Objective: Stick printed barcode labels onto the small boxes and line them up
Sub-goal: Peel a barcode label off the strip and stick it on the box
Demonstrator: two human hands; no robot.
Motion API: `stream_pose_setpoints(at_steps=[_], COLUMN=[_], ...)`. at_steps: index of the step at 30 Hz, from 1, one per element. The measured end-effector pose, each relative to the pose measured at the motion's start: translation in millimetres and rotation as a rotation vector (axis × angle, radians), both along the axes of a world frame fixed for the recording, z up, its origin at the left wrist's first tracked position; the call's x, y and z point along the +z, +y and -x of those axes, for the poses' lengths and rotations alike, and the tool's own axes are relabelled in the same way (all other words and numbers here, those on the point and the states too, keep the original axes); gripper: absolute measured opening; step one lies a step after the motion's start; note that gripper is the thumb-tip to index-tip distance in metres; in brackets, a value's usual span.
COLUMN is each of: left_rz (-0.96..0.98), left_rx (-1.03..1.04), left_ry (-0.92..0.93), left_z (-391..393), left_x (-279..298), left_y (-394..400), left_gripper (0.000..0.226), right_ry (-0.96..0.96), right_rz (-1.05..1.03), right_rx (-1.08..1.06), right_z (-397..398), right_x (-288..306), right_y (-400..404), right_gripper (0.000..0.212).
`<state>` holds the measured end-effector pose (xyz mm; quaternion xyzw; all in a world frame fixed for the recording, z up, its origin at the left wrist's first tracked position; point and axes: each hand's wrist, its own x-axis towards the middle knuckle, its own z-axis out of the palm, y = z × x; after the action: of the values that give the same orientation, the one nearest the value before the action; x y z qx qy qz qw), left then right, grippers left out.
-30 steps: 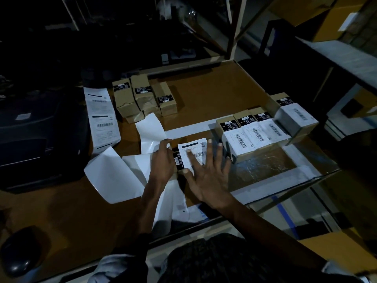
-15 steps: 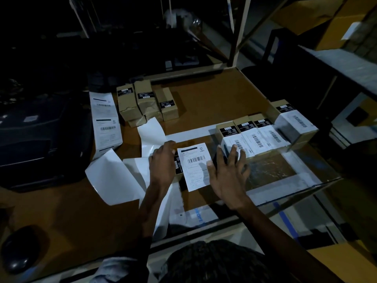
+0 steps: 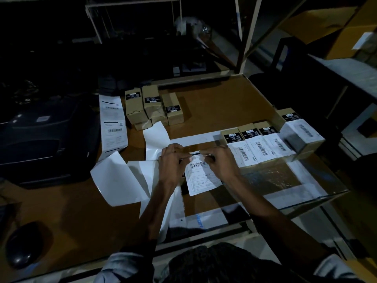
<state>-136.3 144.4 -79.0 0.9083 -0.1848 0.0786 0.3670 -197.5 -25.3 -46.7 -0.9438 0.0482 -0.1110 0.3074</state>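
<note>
While both hands are working at the far end of the label [image 3: 201,176], the left hand [image 3: 171,162] is pinching its upper left corner and the right hand [image 3: 221,162] is pinching its upper right corner, fingers curled on the paper. The label is lying lengthwise from twelve to six o'clock, its free end trailing toward the person. The box under it is mostly hidden; whether the sheet is already adhering cannot be told. The labelled row [image 3: 259,148] is sitting at two o'clock, just beside the right hand, so that hand is judged nearer for lining up.
</note>
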Motion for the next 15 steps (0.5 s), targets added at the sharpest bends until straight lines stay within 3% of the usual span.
stream_pose_setpoints(at_steps=[15], left_rz=[0.013], left_rx=[0.052], left_ry=[0.063], left_z=[-6], left_x=[-6], left_y=[4], left_gripper=[0.019], right_ry=[-0.075], right_rz=[0.034], right_rx=[0.001], right_z=[-5], right_x=[-12], right_y=[2], right_gripper=[0.033])
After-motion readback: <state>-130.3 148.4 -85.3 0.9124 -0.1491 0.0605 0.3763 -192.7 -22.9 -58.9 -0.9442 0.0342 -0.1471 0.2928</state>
